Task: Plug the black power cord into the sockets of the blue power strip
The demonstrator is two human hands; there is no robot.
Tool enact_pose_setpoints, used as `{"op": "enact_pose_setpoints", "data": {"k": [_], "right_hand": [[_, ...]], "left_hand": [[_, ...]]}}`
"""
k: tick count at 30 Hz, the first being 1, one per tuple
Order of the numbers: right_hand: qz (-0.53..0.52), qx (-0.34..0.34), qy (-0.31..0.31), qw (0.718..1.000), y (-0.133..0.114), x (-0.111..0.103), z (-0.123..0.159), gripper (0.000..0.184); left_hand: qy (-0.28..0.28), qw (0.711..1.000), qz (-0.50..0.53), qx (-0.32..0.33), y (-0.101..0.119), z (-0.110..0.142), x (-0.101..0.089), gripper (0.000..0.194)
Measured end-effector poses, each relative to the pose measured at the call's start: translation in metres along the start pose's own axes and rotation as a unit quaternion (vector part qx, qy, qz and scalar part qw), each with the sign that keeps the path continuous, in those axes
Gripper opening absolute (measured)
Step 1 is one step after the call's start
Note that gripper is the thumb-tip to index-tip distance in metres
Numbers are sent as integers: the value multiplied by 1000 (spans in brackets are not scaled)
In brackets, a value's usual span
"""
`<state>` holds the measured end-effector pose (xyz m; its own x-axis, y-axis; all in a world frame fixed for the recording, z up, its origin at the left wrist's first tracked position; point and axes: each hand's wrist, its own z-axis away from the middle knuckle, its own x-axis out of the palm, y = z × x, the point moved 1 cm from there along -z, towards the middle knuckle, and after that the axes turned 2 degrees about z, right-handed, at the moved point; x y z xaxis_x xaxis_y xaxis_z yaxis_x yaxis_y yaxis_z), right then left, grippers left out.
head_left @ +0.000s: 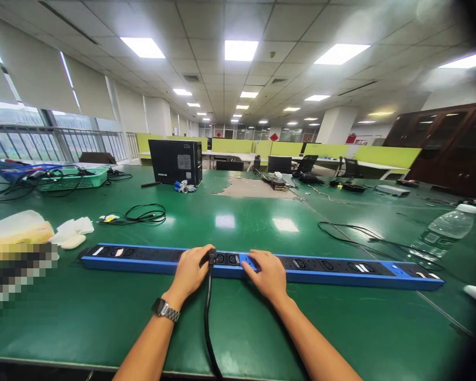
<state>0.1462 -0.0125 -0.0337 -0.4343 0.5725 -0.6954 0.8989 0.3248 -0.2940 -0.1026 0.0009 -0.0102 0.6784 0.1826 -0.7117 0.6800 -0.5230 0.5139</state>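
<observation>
A long blue and black power strip lies across the green table in front of me, its face lined with sockets. My left hand, wearing a metal-band watch, is closed around a black power plug at the strip's middle. Whether the plug is fully seated in a socket is hidden by my fingers. Its thick cord runs down over the table's near edge. Just right of the plug, my right hand grips the strip, thumb on the blue section and fingers over the far side.
A black computer case stands farther back on the green table. Coiled black cable and white tissues lie at left, near a green basket. A plastic water bottle and more cable are at right.
</observation>
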Motion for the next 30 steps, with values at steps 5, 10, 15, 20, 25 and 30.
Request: {"op": "enact_pose_setpoints", "data": {"k": [5,10,15,20,25,30], "right_hand": [[2,19,-3,1000,-4,1,2,27],[2,45,-9,999,-8,3,4,25],[0,74,-7,997,-13,3,2,22],[-82,-1,-51,995,-49,11,-8,29],[-112,-85,-78,987,-96,34,-22,42],[-123,-100,-4,987,-84,26,-32,37]], "left_hand": [[-20,1000,-14,-14,5,-2,-4,32],[-39,999,-24,1,1,-6,-15,33],[-48,999,-7,3,-11,-6,-16,33],[-37,999,-20,3,-14,-1,-10,56],[-32,999,-30,1,-14,2,-6,80],[-31,999,-34,-17,-12,2,-6,78]]}}
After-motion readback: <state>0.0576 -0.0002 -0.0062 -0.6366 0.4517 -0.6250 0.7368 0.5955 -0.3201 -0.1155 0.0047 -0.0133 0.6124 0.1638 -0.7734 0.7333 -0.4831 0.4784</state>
